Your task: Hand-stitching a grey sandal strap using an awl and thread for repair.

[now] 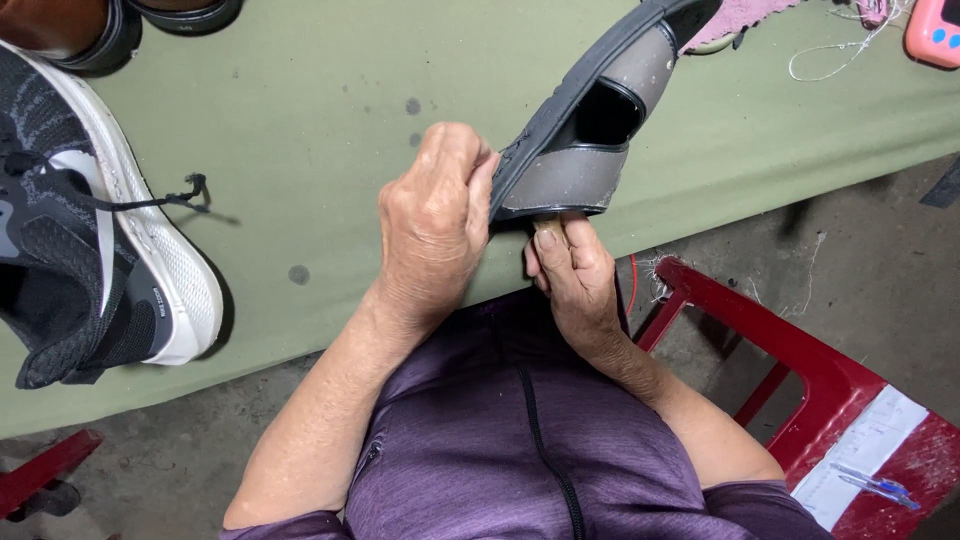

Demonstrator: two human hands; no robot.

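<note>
A grey sandal (600, 130) is being held above the near edge of the green-covered table (330, 150), tilted so that its dark sole is running up and away toward the far right. The left hand (435, 225) is being closed around the lower end of the sandal, with the thumb and fingers pinched on the sole's edge. The right hand (572, 275) is being kept under the grey strap, its fingers curled and its fingertips (548, 232) pressed against the strap's lower edge, so the sandal is being gripped from both sides. Whether anything small is being held between the right fingers cannot be told.

On the table to the left, 1 black and white sneaker (95, 230) is lying with its black lace trailing loose. A brown shoe (70, 30) is showing at the far left corner. A pink cloth (735, 18), white thread (830, 55) and a pink device (935, 32) are lying at the far right. A red stool (800, 360) is standing beside the person on the right.
</note>
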